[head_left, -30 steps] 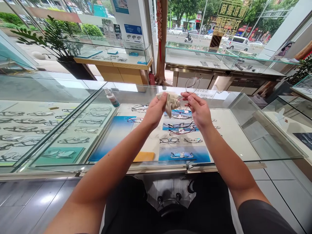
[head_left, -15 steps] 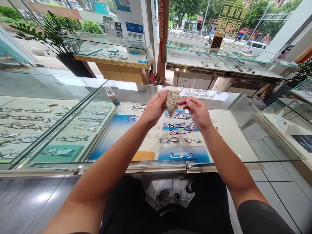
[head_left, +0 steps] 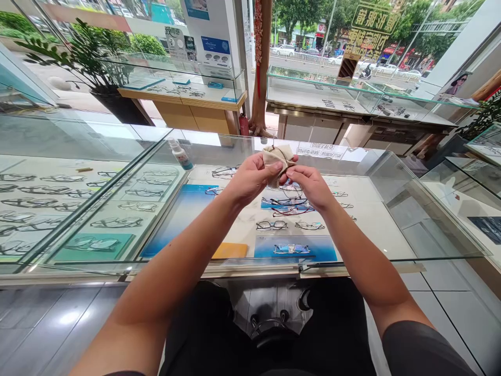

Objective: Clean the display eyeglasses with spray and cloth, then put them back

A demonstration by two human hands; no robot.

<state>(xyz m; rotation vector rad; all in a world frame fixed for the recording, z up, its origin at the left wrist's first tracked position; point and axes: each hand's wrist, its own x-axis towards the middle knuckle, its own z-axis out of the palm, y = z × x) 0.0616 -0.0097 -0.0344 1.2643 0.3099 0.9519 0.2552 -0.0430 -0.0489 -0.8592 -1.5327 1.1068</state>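
My left hand (head_left: 254,176) is closed on a cream cloth (head_left: 277,154), its thumb pressed over the front of the bunched fabric. A thin-rimmed pair of eyeglasses (head_left: 283,155) is partly wrapped in this cloth, so much of it is hidden. My right hand (head_left: 311,184) pinches the eyeglasses' frame close beside the cloth, fingertips nearly meeting those of the left. Both hands are above the glass counter (head_left: 352,258). Below them, dark and reddish eyeglasses (head_left: 289,210) lie in rows inside the case.
A white spray bottle (head_left: 180,155) stands on the counter, left of my hands. Under the glass are a blue gradient board (head_left: 176,219), a yellow-orange case (head_left: 230,250) and black-rimmed eyeglasses (head_left: 272,225). More display cases (head_left: 313,99) stand by the window, with a potted plant (head_left: 117,102) at left.
The eyeglasses, held out to the right of the cloth before, are now up against it and partly covered. My right hand has moved left and slightly down, and my left thumb has come over the cloth.
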